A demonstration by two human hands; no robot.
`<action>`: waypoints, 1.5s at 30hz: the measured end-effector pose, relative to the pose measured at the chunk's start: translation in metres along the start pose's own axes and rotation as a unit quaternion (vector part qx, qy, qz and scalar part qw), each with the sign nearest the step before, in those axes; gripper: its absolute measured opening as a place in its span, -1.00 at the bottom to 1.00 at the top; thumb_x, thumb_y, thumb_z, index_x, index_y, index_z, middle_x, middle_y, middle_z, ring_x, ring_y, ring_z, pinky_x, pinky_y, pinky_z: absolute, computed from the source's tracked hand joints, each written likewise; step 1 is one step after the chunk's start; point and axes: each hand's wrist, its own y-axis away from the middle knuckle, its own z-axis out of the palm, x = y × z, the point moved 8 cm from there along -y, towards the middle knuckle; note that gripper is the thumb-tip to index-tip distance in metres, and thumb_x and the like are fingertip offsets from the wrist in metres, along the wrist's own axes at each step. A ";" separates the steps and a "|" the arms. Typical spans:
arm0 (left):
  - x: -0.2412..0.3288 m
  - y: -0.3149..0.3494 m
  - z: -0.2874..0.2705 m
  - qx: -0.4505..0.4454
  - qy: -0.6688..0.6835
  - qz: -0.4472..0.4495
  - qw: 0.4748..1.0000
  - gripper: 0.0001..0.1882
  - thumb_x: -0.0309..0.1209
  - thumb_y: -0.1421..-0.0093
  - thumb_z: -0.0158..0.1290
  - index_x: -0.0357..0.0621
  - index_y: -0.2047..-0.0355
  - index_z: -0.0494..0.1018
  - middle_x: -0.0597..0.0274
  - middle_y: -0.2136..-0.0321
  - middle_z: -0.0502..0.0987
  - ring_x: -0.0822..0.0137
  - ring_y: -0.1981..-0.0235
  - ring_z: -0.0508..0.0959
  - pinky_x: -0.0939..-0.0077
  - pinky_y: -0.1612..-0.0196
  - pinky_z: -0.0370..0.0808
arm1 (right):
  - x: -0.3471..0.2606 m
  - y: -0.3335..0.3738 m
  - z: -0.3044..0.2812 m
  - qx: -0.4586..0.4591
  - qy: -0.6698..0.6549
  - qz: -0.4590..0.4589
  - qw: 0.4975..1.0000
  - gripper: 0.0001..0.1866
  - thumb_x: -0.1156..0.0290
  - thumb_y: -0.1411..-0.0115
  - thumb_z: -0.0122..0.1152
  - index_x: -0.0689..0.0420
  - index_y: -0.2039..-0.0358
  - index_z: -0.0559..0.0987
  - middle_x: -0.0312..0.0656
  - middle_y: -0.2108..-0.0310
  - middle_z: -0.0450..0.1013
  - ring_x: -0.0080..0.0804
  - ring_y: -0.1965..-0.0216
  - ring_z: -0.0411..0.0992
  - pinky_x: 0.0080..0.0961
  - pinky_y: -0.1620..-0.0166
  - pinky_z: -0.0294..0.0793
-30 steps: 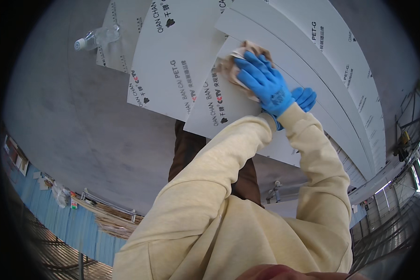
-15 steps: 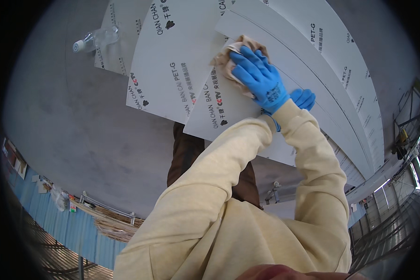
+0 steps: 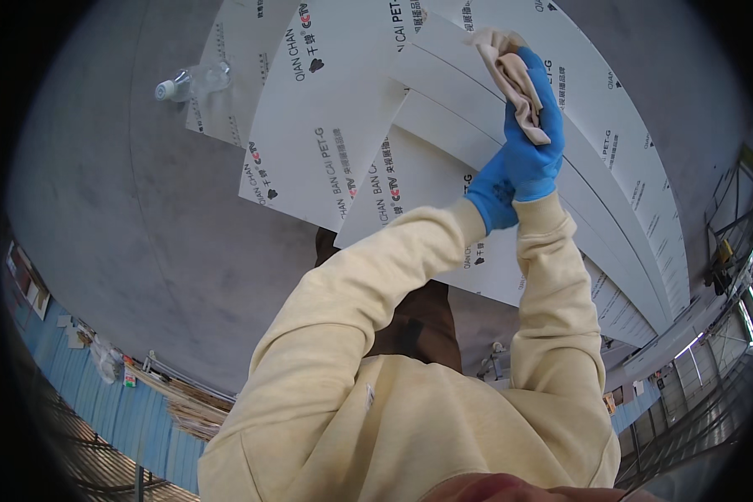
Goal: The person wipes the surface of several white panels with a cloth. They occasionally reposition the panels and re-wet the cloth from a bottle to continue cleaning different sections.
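Observation:
My right hand (image 3: 540,117), in a blue glove, is closed on a crumpled beige cloth (image 3: 510,75) above the white panels. My left hand (image 3: 492,194), gloved in the same blue, lies beside the right wrist and partly behind it. Its fingers are hidden, so I cannot tell whether they grip a panel edge. Under both hands a plain white panel strip (image 3: 452,105) runs diagonally toward the lower right. It overlaps white sheets printed with dark lettering, such as the large printed sheet (image 3: 301,159) to the left.
A clear plastic bottle (image 3: 197,82) with a white cap lies at the left edge of the sheets. Grey floor (image 3: 100,209) spreads to the left. Long thin strips of material (image 3: 197,406) lie by a blue corrugated wall (image 3: 117,418) at the lower left.
My right hand has lifted and moved up and right with the cloth, turning side-on. My left hand has drawn back left. The bottle and sheets appear slightly shifted right in the view.

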 end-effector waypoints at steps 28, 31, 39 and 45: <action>0.037 -0.020 -0.038 0.118 -0.671 0.042 0.731 -0.29 0.04 -0.43 -0.28 0.06 -0.49 -0.05 0.04 -0.51 -0.02 0.06 -0.52 -0.03 0.06 -0.54 -0.12 | 0.009 -0.041 0.116 -0.169 0.202 -0.231 0.936 -0.51 0.41 -0.18 0.30 -0.05 -0.14 0.50 -0.16 -0.39 0.29 -0.05 -0.40 0.25 -0.10 -0.37 0.31; 0.032 -0.028 -0.036 0.061 -0.660 0.033 0.748 -0.27 0.03 -0.43 -0.28 0.03 -0.50 -0.08 -0.01 -0.52 -0.08 0.01 -0.53 -0.04 -0.06 -0.54 -0.17 | 0.007 -0.033 0.114 -0.218 0.218 -0.224 0.925 -0.50 0.42 -0.18 0.30 -0.05 -0.15 0.48 -0.18 -0.40 0.27 -0.07 -0.41 0.23 -0.07 -0.36 0.31; 0.014 -0.023 -0.032 0.142 -0.647 0.049 0.747 -0.26 0.03 -0.43 -0.28 -0.07 -0.50 -0.02 -0.08 -0.52 -0.08 -0.10 -0.53 -0.07 -0.08 -0.53 -0.15 | 0.004 0.013 0.085 -0.328 0.169 -0.188 0.910 -0.55 0.43 -0.23 0.24 -0.04 -0.15 0.52 -0.16 -0.40 0.28 -0.09 -0.43 0.21 -0.06 -0.35 0.33; 0.049 -0.012 -0.039 0.107 -0.707 0.090 0.693 -0.26 0.02 -0.41 -0.33 -0.16 -0.47 0.06 -0.19 -0.49 -0.03 -0.19 -0.52 -0.07 -0.04 -0.54 -0.14 | -0.005 -0.012 0.129 -0.270 0.184 -0.215 0.920 -0.55 0.34 -0.25 0.29 -0.10 -0.16 0.51 -0.23 -0.40 0.29 -0.13 -0.45 0.17 -0.08 -0.39 0.28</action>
